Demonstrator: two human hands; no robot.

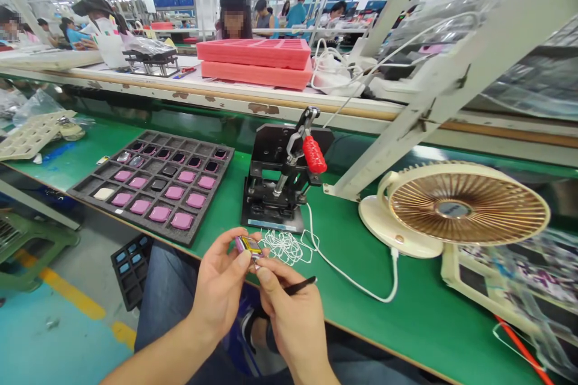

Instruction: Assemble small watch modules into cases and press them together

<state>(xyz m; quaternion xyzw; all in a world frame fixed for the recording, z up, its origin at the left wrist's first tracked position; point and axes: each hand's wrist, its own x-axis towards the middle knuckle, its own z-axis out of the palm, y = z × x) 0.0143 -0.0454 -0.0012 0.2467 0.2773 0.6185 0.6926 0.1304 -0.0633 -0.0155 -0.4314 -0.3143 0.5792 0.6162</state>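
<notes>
On your green table (406,325), a black hand press (271,180) stands beside a foam tray (149,186). Your left hand (220,286) and right hand (293,319) hold a small purple-and-yellow part (248,246) closed between their fingers (241,258) above the table, the right also gripping a black pen-like tool (300,284).

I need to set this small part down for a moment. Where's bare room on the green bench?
Bare green mat lies right of the white cable, below the fan. A narrower strip runs between the black foam tray and the hand press. It's crowded ahead of your left hand and right hand, where a tangled white cord lies.
</notes>
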